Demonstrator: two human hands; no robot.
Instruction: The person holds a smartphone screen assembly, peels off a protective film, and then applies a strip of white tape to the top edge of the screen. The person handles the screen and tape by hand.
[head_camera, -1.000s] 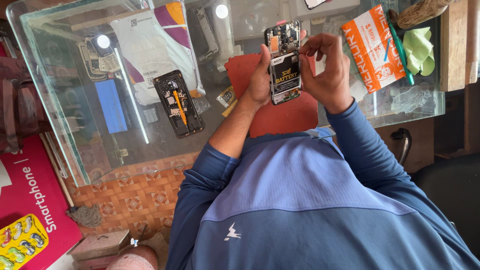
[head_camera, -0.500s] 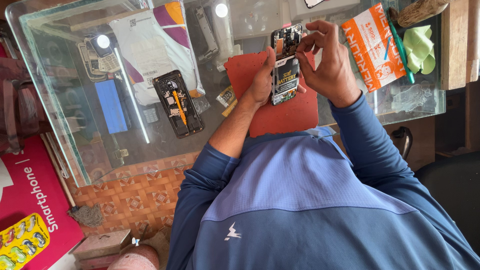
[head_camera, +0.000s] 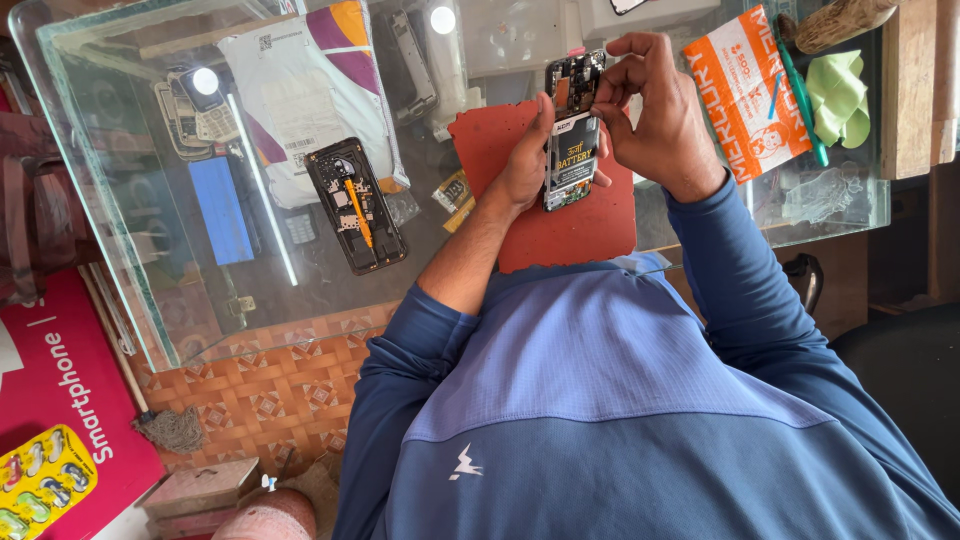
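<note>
red mat (head_camera: 560, 215), blue sleeves (head_camera: 740, 290), orange packet (head_camera: 745, 95), green cloth (head_camera: 838, 98).

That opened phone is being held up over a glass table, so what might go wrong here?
The opened phone with its bare circuit board and battery is held above the red mat by the left hand and right hand; a slip may drop it. The second opened phone lies unprotected on the glass tabletop.

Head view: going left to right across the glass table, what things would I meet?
Blue flat slab → opened black phone → red mat → orange printed packet → green cloth.
</note>
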